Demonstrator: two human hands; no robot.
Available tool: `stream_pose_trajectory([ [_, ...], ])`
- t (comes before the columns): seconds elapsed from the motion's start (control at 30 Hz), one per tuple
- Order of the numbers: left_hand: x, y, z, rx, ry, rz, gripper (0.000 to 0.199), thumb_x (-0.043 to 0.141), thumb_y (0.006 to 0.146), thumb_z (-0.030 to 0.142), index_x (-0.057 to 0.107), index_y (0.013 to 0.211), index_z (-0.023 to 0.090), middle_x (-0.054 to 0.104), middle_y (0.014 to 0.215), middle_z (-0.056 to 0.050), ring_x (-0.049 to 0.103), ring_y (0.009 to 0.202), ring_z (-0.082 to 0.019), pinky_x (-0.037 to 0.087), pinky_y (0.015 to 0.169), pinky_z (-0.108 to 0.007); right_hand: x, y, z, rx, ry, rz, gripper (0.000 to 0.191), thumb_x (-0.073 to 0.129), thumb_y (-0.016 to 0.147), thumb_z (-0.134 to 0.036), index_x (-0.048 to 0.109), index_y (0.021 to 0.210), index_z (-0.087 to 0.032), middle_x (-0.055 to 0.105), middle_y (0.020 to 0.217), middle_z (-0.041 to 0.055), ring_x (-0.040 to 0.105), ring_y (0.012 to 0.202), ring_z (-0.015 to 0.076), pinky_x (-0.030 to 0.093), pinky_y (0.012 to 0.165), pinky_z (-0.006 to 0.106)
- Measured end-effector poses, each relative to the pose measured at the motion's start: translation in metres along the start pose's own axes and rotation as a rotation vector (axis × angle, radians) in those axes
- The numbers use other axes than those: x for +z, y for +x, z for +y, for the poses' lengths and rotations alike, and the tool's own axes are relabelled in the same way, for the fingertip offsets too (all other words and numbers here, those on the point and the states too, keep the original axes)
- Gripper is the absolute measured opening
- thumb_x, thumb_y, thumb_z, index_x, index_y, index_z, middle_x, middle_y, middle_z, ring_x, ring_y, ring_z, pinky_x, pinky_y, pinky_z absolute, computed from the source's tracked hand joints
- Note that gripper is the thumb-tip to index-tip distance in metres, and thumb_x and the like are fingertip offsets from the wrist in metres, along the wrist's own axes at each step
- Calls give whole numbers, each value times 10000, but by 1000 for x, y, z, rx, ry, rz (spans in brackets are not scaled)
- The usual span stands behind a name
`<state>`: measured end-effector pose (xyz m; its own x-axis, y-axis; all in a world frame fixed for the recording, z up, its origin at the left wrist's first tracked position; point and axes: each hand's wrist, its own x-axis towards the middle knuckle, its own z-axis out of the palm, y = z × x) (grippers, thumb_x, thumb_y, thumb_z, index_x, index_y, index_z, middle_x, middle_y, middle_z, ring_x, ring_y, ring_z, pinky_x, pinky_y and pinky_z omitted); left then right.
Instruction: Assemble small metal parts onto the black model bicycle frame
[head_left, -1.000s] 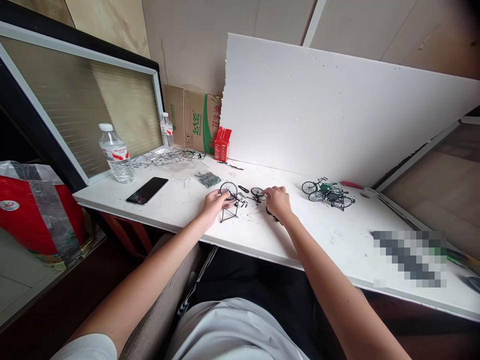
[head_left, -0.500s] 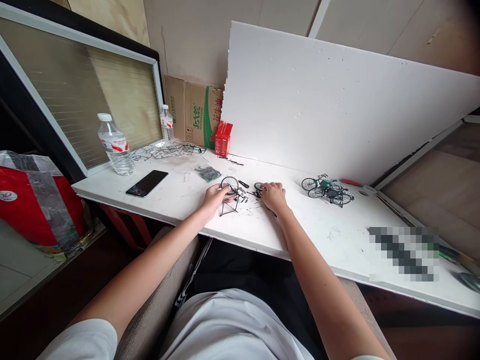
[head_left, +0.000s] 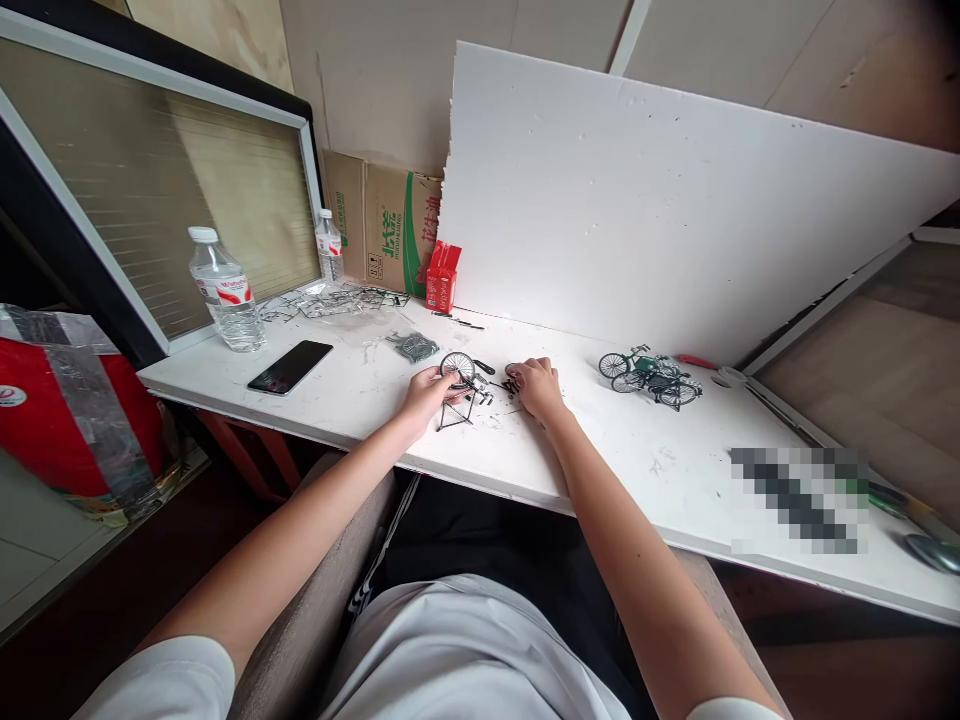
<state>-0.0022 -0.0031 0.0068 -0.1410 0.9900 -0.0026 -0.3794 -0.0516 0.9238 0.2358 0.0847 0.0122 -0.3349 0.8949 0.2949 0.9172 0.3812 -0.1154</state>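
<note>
Near the table's front edge, my left hand (head_left: 426, 402) pinches a small black model bicycle frame (head_left: 456, 411) with a spoked wheel (head_left: 457, 368) at its top. My right hand (head_left: 538, 388) rests on the white table (head_left: 480, 455), fingers bent down over a small pile of tiny black parts (head_left: 512, 386). Whether those fingers grip a part is hidden. A thin black piece (head_left: 484, 367) lies between the hands, a little behind them. Further right stand small model bicycles (head_left: 651, 376), dark and green.
A phone (head_left: 291, 366), a bagged part bundle (head_left: 415, 346) and a water bottle (head_left: 223, 290) are on the left. Behind them are black part frames (head_left: 352, 300), a second bottle (head_left: 328, 245) and a red box (head_left: 442, 277). A white board (head_left: 637, 200) leans behind.
My right hand has shifted slightly left over the small parts, and the black piece beneath it no longer shows. My left hand keeps its hold. The view has moved a little.
</note>
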Motion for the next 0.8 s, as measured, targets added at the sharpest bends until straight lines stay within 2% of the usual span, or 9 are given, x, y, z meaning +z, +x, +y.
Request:
stream_pose_trajectory([
  [0.47, 0, 2, -3, -5, 32, -20, 240, 840, 836, 279, 683, 949, 135, 775, 1057, -139, 811, 884, -260, 570, 659, -263, -4, 4, 1, 67, -113, -29, 360, 473, 1014, -134, 815, 1089, -222, 684, 1228, 203, 465, 1224, 372, 400, 971, 478],
  [0.63, 0, 1, -4, -2, 31, -46, 278, 854, 833, 287, 699, 1014, 146, 789, 1080, -142, 813, 879, -261, 571, 675, -279, -4, 3, -1, 126, -167, -81, 366, 431, 1029, -136, 768, 1159, -193, 635, 1287, 221, 464, 1232, 373, 407, 966, 468],
  [0.8, 3, -4, 1, -15, 55, -64, 252, 850, 836, 273, 694, 992, 151, 807, 1060, -128, 806, 849, -237, 560, 672, -265, -1, 2, -2, 129, -194, -106, 369, 407, 1036, -131, 731, 1208, -174, 608, 1304, 232, 467, 1240, 373, 410, 964, 466],
])
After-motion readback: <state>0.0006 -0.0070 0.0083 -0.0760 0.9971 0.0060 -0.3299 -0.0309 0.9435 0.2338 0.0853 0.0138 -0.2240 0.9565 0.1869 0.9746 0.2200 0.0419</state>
